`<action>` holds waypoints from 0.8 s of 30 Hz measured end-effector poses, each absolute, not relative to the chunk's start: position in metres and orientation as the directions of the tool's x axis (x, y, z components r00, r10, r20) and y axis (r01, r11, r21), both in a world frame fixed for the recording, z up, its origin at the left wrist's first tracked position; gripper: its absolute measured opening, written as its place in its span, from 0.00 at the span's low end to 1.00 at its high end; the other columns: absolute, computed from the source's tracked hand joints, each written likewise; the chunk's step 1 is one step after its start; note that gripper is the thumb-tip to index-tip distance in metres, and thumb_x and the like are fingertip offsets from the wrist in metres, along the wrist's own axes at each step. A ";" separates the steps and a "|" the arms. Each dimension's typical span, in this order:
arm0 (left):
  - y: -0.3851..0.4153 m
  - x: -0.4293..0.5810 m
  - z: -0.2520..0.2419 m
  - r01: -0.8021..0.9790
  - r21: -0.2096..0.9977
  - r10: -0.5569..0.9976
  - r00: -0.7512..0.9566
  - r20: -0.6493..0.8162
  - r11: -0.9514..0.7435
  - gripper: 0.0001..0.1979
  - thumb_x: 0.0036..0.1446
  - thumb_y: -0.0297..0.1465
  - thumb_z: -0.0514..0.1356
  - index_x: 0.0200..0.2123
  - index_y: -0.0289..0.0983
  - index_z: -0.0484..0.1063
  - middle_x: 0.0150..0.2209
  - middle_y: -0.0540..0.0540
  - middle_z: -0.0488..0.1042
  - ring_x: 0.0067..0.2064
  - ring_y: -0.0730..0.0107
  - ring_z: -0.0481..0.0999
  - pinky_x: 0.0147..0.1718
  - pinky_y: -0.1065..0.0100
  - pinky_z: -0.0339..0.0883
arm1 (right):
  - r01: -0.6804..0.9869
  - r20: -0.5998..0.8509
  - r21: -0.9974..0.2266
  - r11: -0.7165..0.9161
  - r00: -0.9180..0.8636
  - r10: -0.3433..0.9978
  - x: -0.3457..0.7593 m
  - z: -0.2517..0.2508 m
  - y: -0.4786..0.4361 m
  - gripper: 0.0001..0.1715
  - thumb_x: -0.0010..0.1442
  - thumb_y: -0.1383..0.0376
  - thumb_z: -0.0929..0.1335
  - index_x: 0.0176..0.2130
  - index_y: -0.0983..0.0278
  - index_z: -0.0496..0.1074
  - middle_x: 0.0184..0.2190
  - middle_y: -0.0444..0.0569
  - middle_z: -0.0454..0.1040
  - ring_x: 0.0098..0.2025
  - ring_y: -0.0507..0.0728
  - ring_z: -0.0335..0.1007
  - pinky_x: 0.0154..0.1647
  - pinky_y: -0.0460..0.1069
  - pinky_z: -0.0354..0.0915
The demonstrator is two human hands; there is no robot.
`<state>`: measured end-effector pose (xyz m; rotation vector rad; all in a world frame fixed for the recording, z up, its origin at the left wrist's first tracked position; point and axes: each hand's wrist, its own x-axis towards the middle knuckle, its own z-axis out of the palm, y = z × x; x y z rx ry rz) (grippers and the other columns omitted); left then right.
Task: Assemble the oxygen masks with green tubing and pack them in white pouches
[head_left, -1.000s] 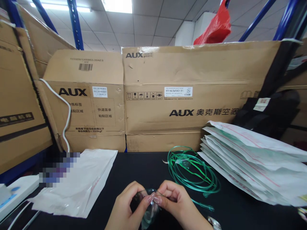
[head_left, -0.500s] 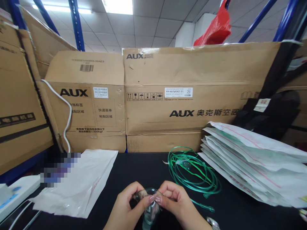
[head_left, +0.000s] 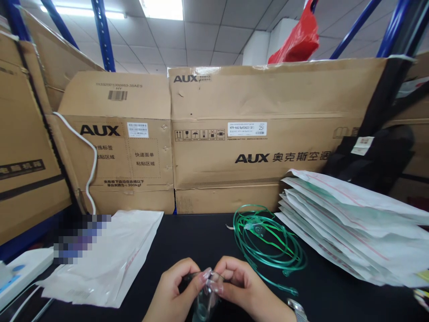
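Clear plastic mask (head_left: 201, 308) held at bottom centre of view, just above the near part of the black desk (head_left: 187, 241). Its upper rim is gripped from both sides: pinched between thumb and fingers by the left hand (head_left: 177, 288), and likewise by the right hand (head_left: 239, 284). Both hands are narrowed on the rim, thumbs on the near side, thumb tips nearly meeting. Most of the mask is covered by the fingers; lower part is seen greenish and shiny, cut off by the frame edge. A metal wristwatch (head_left: 295, 307) is worn on the right wrist.

Green tubing (head_left: 288, 264) is laid in loose coils on the desk, beyond the right hand and apart from it; one end is stretched out toward the near right. A bright green strap (head_left: 273, 238) is tangled in the loops, and a small clear-green fitting (head_left: 258, 229) is seen among them.

To the right, a stack of white packages (head_left: 342, 232) is piled unevenly, close beside the coils. To the left, a flat white package (head_left: 115, 255) is placed, its upper-left area partly masked by pixelation. A white power strip (head_left: 31, 264) is set at the far left. The back is closed off by a large AUX cardboard box (head_left: 268, 103) and a smaller cardboard panel (head_left: 117, 105), also AUX-printed.
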<state>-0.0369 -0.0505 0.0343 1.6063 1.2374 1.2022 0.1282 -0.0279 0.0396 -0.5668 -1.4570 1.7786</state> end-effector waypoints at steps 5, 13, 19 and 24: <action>-0.052 -0.036 0.031 0.279 0.919 0.960 0.110 0.258 -0.279 0.17 0.51 0.41 0.56 0.17 0.36 0.64 0.21 0.52 0.63 0.26 0.71 0.63 0.27 0.71 0.55 | -0.302 0.109 -0.946 -0.119 -0.642 0.759 0.125 0.036 -0.028 0.13 0.49 0.64 0.72 0.29 0.69 0.66 0.23 0.47 0.75 0.27 0.50 0.71 0.32 0.46 0.63; -0.051 -0.030 0.033 0.111 0.989 0.986 0.147 0.076 -0.093 0.20 0.45 0.47 0.58 0.19 0.37 0.62 0.18 0.55 0.59 0.22 0.75 0.58 0.21 0.73 0.51 | -0.297 0.097 -0.949 -0.107 -0.597 0.797 0.127 0.039 -0.031 0.14 0.47 0.63 0.73 0.27 0.68 0.65 0.22 0.46 0.74 0.25 0.49 0.70 0.29 0.45 0.63; -0.046 -0.035 0.041 0.051 0.994 0.986 0.144 0.086 -0.094 0.23 0.50 0.49 0.52 0.20 0.35 0.67 0.19 0.52 0.62 0.25 0.72 0.60 0.26 0.72 0.56 | -0.303 0.102 -0.949 -0.086 -0.554 0.826 0.126 0.042 -0.033 0.14 0.47 0.63 0.73 0.26 0.69 0.66 0.21 0.47 0.75 0.23 0.49 0.70 0.29 0.45 0.64; -0.048 -0.037 0.046 0.026 0.994 0.983 0.154 0.097 -0.102 0.22 0.50 0.49 0.52 0.20 0.36 0.67 0.20 0.53 0.62 0.25 0.72 0.61 0.26 0.72 0.56 | -0.313 0.094 -0.944 -0.105 -0.559 0.824 0.126 0.041 -0.030 0.13 0.46 0.64 0.73 0.25 0.69 0.66 0.21 0.46 0.75 0.23 0.49 0.70 0.29 0.45 0.64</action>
